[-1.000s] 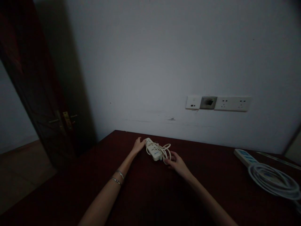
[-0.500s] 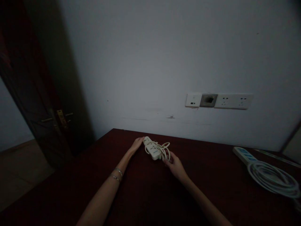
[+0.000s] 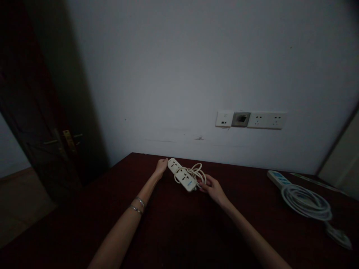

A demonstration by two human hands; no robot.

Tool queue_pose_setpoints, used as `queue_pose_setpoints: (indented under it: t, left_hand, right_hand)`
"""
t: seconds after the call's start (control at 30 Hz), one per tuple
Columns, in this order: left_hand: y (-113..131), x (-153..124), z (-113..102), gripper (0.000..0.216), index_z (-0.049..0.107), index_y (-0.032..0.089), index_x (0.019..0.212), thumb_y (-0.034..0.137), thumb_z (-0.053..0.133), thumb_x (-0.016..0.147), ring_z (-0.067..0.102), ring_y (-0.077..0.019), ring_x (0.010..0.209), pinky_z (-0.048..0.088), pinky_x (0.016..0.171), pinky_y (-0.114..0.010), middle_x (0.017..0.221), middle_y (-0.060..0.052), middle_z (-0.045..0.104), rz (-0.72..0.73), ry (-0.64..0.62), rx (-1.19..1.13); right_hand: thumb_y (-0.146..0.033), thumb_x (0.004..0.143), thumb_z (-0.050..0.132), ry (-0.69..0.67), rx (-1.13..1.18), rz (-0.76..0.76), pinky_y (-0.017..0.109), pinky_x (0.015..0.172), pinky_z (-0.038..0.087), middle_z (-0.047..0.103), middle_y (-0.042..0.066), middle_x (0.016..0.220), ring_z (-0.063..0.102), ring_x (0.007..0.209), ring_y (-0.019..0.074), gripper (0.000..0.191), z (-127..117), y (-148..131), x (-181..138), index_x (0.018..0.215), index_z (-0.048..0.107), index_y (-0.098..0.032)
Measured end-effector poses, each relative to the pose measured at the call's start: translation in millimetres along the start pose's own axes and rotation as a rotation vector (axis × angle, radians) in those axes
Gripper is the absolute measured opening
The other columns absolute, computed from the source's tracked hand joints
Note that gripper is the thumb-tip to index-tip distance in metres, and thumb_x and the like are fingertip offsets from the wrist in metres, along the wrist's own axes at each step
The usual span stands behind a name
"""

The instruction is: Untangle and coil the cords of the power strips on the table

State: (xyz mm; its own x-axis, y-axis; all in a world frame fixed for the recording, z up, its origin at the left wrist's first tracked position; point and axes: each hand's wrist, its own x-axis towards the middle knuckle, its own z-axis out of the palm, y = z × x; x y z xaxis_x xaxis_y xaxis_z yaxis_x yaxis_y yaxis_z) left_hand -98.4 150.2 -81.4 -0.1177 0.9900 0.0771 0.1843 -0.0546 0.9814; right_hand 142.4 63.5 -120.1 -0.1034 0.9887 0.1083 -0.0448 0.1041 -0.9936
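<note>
A white power strip (image 3: 185, 178) lies slantwise over the dark red table, its far end pointing to the left and back. Its pale cord (image 3: 201, 173) is looped in a loose bundle around the strip and to its right. My left hand (image 3: 162, 166) is closed at the strip's far end, gripping it there; the fingertips are partly hidden. At the near end, my right hand (image 3: 211, 186) pinches the cord loops beside the strip. Two bracelets circle my left forearm.
On the right of the table (image 3: 157, 235) lies another power strip (image 3: 277, 178) with a coiled white cable (image 3: 307, 201) and its plug (image 3: 339, 237). Behind stands a wall with sockets (image 3: 266, 120). A dark door (image 3: 36, 112) is at the left.
The power strip has turned its socket face more toward me, and more sockets show. Both hands stay on the strip and cord. The view has shifted slightly to the right.
</note>
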Motion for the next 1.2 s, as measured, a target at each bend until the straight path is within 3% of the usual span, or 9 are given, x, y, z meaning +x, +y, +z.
queue_pose_setpoints:
  t: [0.4,0.57,0.77,1.0,1.2]
  left_hand:
    - [27.4,-53.7,16.9,0.030,0.060,0.009,0.063,0.033,0.047,0.076,0.051,-0.0113,0.054,0.038,0.050,-0.022,0.060,-0.004,0.060,0.014,-0.373,0.238]
    - [19.8,-79.7,21.8,0.033,0.060,0.008,0.071,0.034,0.041,0.080,0.055,-0.0121,0.057,0.044,0.052,-0.023,0.069,-0.007,0.062,-0.009,-0.471,0.344]
    - [3.2,-105.4,26.0,0.040,0.059,0.008,0.079,0.040,0.036,0.084,0.057,-0.0157,0.059,0.045,0.055,-0.025,0.072,-0.010,0.064,0.018,-0.438,0.568]
    - [9.7,-113.7,27.1,0.026,0.060,0.012,0.082,0.033,0.044,0.081,0.057,-0.0234,0.092,0.040,0.083,-0.030,0.097,-0.014,0.064,0.109,-0.377,0.741]
    - [6.1,-115.1,24.8,0.026,0.060,0.014,0.076,0.036,0.046,0.078,0.059,-0.0273,0.090,0.042,0.078,-0.031,0.089,-0.015,0.065,0.079,-0.378,0.811]
  right_hand:
    - [-0.043,0.053,0.077,0.007,0.062,0.122,0.037,0.082,0.051,0.066,0.007,0.099,0.059,0.102,0.0259,0.053,-55.9,-22.4,-77.4,0.097,0.056,-0.020]
    - [-0.045,0.058,0.075,-0.024,0.023,0.131,0.037,0.083,0.051,0.065,0.008,0.102,0.060,0.100,0.0250,0.054,-71.7,-24.2,-102.9,0.101,0.056,-0.020]
    - [-0.047,0.057,0.075,-0.022,0.003,0.103,0.037,0.082,0.051,0.064,0.008,0.105,0.055,0.109,0.0271,0.054,-81.0,-19.4,-105.9,0.100,0.056,-0.020]
    - [-0.049,0.058,0.073,-0.017,0.010,0.080,0.038,0.085,0.049,0.064,0.008,0.106,0.054,0.111,0.0274,0.054,-81.9,-6.7,-106.8,0.101,0.055,-0.021]
    - [-0.053,0.054,0.073,-0.001,-0.020,0.079,0.039,0.084,0.049,0.064,0.008,0.104,0.059,0.101,0.0263,0.058,-83.1,-4.2,-109.7,0.098,0.056,-0.020]
